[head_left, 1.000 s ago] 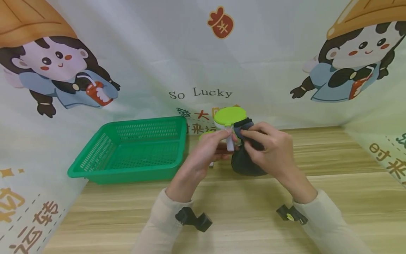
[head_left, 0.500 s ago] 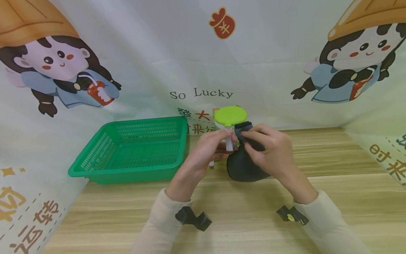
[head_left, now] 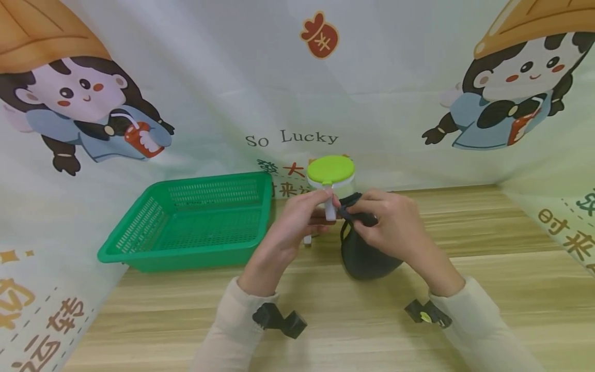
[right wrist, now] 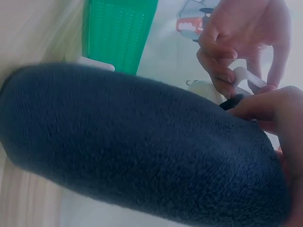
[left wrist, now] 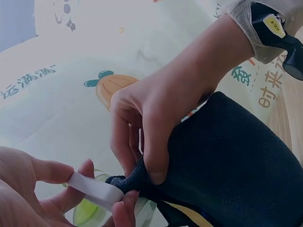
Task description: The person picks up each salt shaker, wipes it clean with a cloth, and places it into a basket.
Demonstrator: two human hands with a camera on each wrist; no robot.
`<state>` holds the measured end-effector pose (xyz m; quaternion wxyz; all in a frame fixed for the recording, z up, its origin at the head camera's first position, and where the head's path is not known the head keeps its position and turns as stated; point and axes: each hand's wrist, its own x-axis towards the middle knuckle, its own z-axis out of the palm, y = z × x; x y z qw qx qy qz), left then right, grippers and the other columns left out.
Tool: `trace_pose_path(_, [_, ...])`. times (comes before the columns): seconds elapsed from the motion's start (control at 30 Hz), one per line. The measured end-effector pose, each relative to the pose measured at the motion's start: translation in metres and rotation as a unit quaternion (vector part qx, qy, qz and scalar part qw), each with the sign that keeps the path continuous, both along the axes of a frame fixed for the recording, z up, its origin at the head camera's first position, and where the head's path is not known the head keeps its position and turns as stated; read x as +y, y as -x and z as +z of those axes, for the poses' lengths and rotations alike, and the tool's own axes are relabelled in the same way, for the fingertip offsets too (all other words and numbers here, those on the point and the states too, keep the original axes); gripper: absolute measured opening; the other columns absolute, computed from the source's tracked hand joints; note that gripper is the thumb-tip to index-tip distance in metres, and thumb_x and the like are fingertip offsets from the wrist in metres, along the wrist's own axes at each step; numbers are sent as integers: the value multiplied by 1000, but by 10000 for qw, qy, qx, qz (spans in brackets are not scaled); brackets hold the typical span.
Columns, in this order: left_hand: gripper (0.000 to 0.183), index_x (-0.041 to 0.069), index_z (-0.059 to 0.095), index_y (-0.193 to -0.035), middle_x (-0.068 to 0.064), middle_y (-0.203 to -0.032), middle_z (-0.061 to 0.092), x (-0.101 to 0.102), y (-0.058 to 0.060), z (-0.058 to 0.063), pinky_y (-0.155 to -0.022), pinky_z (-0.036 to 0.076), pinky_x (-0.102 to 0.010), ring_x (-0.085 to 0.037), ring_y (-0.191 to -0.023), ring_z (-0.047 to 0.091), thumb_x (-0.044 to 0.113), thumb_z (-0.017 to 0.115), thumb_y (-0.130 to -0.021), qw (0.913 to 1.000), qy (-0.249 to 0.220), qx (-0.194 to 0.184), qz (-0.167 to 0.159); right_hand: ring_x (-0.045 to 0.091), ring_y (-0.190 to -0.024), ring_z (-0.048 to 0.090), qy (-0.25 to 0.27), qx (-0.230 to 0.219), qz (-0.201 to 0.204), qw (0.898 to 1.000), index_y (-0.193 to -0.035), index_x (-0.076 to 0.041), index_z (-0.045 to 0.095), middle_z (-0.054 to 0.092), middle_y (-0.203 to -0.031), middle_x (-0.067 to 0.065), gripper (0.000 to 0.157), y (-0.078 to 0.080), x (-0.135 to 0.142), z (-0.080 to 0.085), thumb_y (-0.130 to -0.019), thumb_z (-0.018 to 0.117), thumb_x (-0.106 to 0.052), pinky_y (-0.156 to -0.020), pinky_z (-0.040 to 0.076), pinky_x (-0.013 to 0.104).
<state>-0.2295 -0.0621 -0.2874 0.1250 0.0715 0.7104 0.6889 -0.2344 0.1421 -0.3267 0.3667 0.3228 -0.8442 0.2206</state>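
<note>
A clear jar with a bright green lid (head_left: 331, 169) is raised in front of the back wall in the head view. My left hand (head_left: 295, 219) holds it by its white handle (left wrist: 97, 189), thumb and fingers around the grip. Pinched in my right hand (head_left: 395, 222) is a dark blue-grey cloth (head_left: 369, 258), its gathered edge right at the handle. The rest of the cloth hangs down toward the table and fills much of the right wrist view (right wrist: 132, 142). Both hands partly hide the jar's body.
To the left, a green plastic basket (head_left: 186, 261) stands on the wooden table (head_left: 353, 330). Below my left hand, a second white handle (head_left: 308, 239) shows, mostly hidden behind it. A printed sheet (head_left: 223, 67) covers the back and sides.
My right hand has moved slightly down and left with the cloth, whose hanging part is lower. The jar stays in my left hand; the view has shifted a little.
</note>
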Motion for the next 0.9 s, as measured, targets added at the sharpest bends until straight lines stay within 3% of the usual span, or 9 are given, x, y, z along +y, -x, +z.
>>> trace_pose_path(0.33, [30,16,69,-93,-3,-101,72,3,2,-2,-78,53,-29,-25,-99,68,38,54,-107,9996,192,135,-152,22,-69,71,550,620,35,9966,-95,-8,82,75,-89,7,19,2,2,3,-77,83,-4,-55,52,36])
trace_pose_path(0.43, [29,16,69,-93,-3,-98,72,3,2,0,-77,52,-29,-22,-94,67,37,55,-107,9997,150,106,-143,21,-70,70,481,477,27,9977,-94,-10,82,76,-89,6,18,0,2,4,-77,83,-5,-56,51,36])
trace_pose_path(0.7, [30,12,69,-97,1,-97,66,-1,0,2,-76,53,-27,-19,-91,66,36,54,-107,10000,43,64,-59,23,-77,70,-149,-476,-112,9987,-92,-12,82,78,-96,5,18,-2,2,4,-76,83,-5,-65,53,40])
trace_pose_path(0.8, [30,13,70,-97,0,-98,68,-1,0,0,-77,52,-28,-19,-92,66,36,54,-107,9999,24,63,-98,22,-74,70,-7,-345,-28,9994,-94,-11,82,78,-94,5,19,-1,2,4,-77,83,-4,-63,52,38])
trace_pose_path(0.9, [31,14,70,-96,-2,-97,71,0,1,-2,-77,52,-28,-23,-95,68,37,54,-107,9998,61,77,-174,21,-72,71,321,88,99,9994,-96,-9,82,77,-91,6,19,0,4,5,-78,83,-3,-60,52,37])
